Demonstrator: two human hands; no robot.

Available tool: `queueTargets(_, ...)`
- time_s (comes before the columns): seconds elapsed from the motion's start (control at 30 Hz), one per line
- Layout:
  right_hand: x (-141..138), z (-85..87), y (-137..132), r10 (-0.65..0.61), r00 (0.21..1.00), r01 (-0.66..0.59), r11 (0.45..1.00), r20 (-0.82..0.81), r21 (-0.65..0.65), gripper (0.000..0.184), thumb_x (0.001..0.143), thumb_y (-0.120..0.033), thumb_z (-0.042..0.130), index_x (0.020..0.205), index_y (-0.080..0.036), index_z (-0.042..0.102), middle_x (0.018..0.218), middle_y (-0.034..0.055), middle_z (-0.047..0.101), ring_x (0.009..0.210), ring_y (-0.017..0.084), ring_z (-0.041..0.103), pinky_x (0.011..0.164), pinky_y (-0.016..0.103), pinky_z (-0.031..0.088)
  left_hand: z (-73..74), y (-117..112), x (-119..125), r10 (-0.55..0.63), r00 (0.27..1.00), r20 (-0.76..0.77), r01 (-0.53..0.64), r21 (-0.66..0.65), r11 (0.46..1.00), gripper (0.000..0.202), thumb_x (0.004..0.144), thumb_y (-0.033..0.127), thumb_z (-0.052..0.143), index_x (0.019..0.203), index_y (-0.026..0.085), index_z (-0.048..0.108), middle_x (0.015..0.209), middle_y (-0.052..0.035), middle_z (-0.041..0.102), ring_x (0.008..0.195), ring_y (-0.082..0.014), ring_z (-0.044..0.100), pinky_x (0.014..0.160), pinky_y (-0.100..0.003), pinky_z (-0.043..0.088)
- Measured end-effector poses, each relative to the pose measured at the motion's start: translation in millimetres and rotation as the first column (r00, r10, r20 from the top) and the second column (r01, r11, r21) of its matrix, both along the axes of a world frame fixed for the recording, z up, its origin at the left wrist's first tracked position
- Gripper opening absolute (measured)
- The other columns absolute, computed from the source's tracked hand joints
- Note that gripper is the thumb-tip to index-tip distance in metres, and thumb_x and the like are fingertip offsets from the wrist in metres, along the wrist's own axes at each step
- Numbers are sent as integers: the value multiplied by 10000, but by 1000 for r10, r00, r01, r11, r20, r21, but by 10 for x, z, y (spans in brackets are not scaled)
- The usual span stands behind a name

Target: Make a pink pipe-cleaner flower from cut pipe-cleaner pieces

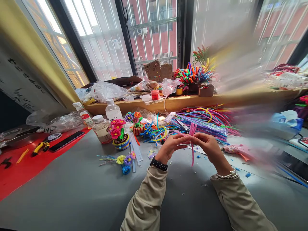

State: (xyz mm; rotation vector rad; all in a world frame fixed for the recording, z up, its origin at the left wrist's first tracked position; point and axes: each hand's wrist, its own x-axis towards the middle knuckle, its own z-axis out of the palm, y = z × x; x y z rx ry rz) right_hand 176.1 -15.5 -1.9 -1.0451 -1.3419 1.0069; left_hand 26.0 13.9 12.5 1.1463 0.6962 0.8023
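Note:
Pink pipe cleaners (192,129), bunched together, are held up above the grey table between my two hands. My left hand (172,146) pinches them from the left, and my right hand (209,146) pinches them from the right, the fingertips meeting at the middle of the bunch. Loops stick up over the fingers and one strand (192,156) hangs straight down below. The exact grip of the fingertips is partly hidden. Behind my hands lies a big heap of coloured pipe cleaners (204,123), some in a clear wrapper.
Left of my hands stand a small pot of pink flowers (117,130), loose pipe-cleaner flowers (126,160), clear glue sticks (136,154) and bottles (102,130). A pink glue gun (238,150) lies to the right. Pliers (40,148) and a phone (66,141) rest on red sheeting.

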Motion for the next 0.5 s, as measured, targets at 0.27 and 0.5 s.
queueTargets(0.27,-4,12,-4,15,995,-14,1000,97,-12,277,635,-412,624,726,-151,649,679,43,637,629,153,558,573,254,425,36,-52,43,132,990,-58,-131,23,991,228,568,303,685,710,126,661,740,-46,610,727,-124,548,760,-277,386)
queueTargets(0.5,26,75,-56,16,991,-14,1000,130,-18,294,647,-420,608,770,-158,664,755,50,656,695,166,564,612,258,428,28,-42,45,168,985,38,-168,-1,986,220,569,301,681,690,119,657,721,-46,616,678,-117,551,767,-286,405)
